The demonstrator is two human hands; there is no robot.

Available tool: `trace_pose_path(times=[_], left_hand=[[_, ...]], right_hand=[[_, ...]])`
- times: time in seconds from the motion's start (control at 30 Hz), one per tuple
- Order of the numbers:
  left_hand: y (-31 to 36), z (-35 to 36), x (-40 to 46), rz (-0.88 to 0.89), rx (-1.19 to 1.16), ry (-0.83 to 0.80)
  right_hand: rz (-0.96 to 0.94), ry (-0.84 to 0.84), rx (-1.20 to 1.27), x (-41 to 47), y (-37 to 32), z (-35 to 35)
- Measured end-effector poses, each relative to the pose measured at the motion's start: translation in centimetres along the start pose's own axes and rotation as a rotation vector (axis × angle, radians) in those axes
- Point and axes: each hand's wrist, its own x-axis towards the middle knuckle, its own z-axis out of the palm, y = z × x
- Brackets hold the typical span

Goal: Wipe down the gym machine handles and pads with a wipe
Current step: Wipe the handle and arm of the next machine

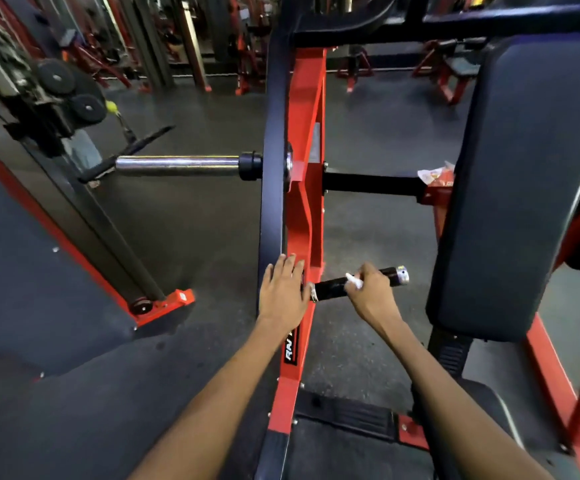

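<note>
A short black handle (331, 287) with a chrome end cap sticks out to the right from the red lever arm (304, 209) of the machine. My right hand (371, 294) is curled over the handle's middle and holds a white wipe (354, 280) against it; only a small bit of the wipe shows. My left hand (283, 292) lies flat with straight fingers on the red arm, just left of the handle's base. A big black back pad (520, 188) stands upright at the right.
A chrome weight peg (177, 165) juts left from the black frame (273, 188). A cable machine with pulleys (56, 95) stands at the left on a red foot. A black crossbar (373, 183) joins the arm to the pad post. Dark rubber floor (195, 230) lies between them.
</note>
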Motion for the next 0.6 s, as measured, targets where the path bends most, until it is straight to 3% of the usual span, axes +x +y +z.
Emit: trace_pose_path(times=[0.13, 0.43, 0.6], left_hand=[[-2.8, 1.5, 4.1, 0.085, 0.071, 0.028], [-6.3, 4.6, 7.5, 0.16, 0.096, 0.074], [-6.4, 5.7, 7.6, 0.158, 0.056, 0.152]], right_hand=[[0.026, 0.081, -0.026, 1.7, 0.7, 1.2], [-0.066, 0.307, -0.386, 2.3, 2.9, 0.4], [-0.068, 0.267, -0.553, 2.5, 4.2, 3.7]])
